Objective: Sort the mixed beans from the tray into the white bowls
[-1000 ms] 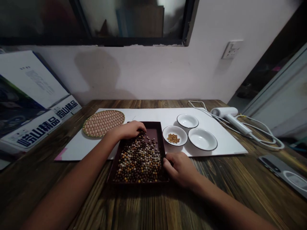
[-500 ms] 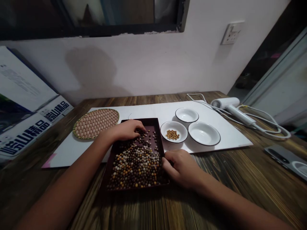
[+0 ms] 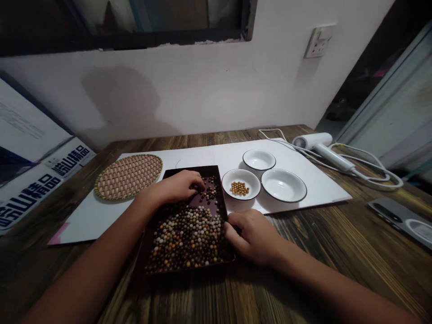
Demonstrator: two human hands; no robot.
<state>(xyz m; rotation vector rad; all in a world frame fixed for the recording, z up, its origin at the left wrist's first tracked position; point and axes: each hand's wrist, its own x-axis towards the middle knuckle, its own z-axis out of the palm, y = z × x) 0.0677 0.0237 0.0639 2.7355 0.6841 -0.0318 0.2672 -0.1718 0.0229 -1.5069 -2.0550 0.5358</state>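
Note:
A dark maroon tray (image 3: 211, 171) holds many small round beads (image 3: 189, 238) in brown, white, grey and yellow, most of them heaped toward its near end. My left hand (image 3: 184, 184) is over the tray's far part, its fingers curled down among a few beads; the fingertips are partly hidden, so I cannot see what they hold. My right hand (image 3: 254, 236) is closed at the tray's right wall, thumb and forefinger on the edge. Just right of the tray, a white dark-rimmed bowl (image 3: 229, 182) contains a small cluster of golden-yellow beads (image 3: 239, 188).
Two more white bowls, one farther back (image 3: 259, 158) and one at the right (image 3: 284, 184), share the white board (image 3: 317, 180). An oval woven mat (image 3: 130, 176) lies left. A white hair dryer (image 3: 324, 148) with its cord and a grey phone (image 3: 403, 220) are at right.
In the tray's far part, beads have shifted and gathered toward the right under my left hand, whose fingers are more curled. The right hand keeps its hold. The whole view has shifted slightly.

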